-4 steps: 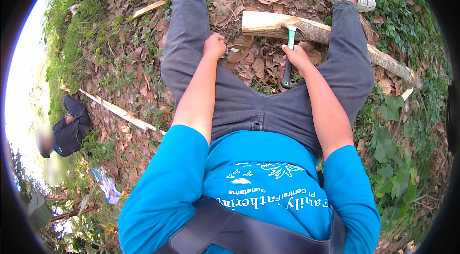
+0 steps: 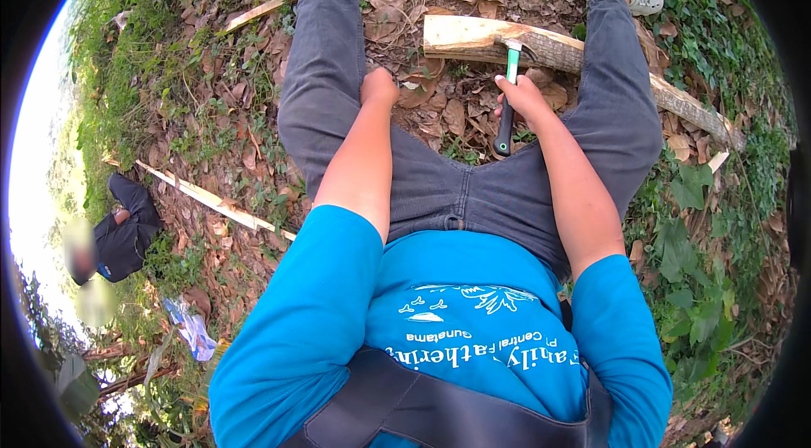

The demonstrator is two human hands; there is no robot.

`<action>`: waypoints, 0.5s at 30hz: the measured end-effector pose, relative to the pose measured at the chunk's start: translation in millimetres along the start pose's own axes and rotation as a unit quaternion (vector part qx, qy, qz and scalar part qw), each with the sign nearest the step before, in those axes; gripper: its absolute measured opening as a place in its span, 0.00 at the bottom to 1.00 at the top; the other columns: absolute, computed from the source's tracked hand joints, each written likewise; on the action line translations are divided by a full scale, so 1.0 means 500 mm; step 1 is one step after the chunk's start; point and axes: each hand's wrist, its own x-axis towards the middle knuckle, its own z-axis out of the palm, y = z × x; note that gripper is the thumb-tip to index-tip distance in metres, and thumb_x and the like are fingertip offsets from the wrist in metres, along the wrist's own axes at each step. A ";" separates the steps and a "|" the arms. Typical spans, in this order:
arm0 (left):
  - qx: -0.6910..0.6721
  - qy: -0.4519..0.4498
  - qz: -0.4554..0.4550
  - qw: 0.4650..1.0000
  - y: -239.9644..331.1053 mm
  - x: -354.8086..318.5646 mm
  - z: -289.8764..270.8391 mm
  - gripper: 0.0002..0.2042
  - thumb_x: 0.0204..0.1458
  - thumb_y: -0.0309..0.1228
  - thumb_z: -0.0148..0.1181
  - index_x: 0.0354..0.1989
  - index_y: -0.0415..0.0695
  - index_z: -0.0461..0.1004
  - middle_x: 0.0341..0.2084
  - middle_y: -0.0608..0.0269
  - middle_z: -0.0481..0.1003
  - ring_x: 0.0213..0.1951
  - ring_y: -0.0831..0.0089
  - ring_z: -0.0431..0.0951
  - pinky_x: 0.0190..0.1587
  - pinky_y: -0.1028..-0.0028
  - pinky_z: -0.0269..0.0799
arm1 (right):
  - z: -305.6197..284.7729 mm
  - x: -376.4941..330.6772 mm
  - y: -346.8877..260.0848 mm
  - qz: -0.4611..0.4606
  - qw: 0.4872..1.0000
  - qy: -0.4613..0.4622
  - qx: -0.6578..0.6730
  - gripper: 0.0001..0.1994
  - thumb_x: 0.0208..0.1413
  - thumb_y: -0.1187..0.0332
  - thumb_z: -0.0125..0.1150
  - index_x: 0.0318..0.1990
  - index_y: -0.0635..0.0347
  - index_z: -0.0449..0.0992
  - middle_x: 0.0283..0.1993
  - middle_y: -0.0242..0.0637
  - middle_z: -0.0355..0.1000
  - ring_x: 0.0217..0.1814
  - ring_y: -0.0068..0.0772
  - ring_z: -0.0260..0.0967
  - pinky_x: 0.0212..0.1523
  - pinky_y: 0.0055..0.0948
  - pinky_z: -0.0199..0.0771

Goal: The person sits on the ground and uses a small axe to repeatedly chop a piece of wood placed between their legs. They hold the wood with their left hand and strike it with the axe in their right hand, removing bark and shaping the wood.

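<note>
Nothing much is shifting since a moment ago: my right hand point(image 2: 522, 99) is still gripping the hammer point(image 2: 508, 84) mid-handle, head resting on the split log point(image 2: 507, 40) to aim, while my left hand point(image 2: 379, 86), curled closed and empty, is bracing on my thigh

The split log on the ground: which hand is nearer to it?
Right. The right hand grips a hammer whose head meets the split log; the left hand rests on the left knee, apart from it.
</note>
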 end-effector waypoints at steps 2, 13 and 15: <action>-0.009 -0.001 -0.042 0.999 0.016 0.025 0.008 0.12 0.50 0.27 0.61 0.43 0.49 0.83 0.46 0.50 0.80 0.49 0.58 0.81 0.52 0.63 0.76 | 0.003 0.002 -0.001 0.018 1.000 -0.015 -0.003 0.18 0.65 0.55 0.54 0.47 0.61 0.63 0.35 0.35 0.71 0.27 0.30 0.77 0.24 0.31 0.77; 0.059 -0.012 -0.046 0.997 -0.016 0.053 0.054 0.09 0.51 0.38 0.68 0.39 0.51 0.83 0.45 0.56 0.81 0.48 0.56 0.81 0.51 0.61 0.76 | 0.014 0.010 -0.035 0.025 1.000 -0.016 -0.004 0.19 0.65 0.56 0.55 0.47 0.65 0.64 0.35 0.38 0.72 0.26 0.32 0.78 0.25 0.32 0.79; 0.058 -0.012 -0.045 0.997 -0.019 0.051 0.048 0.09 0.51 0.38 0.67 0.39 0.51 0.83 0.45 0.56 0.81 0.48 0.57 0.81 0.50 0.61 0.77 | 0.015 0.017 -0.040 0.033 0.999 -0.022 -0.015 0.17 0.66 0.53 0.53 0.47 0.58 0.63 0.34 0.33 0.71 0.27 0.28 0.77 0.25 0.30 0.75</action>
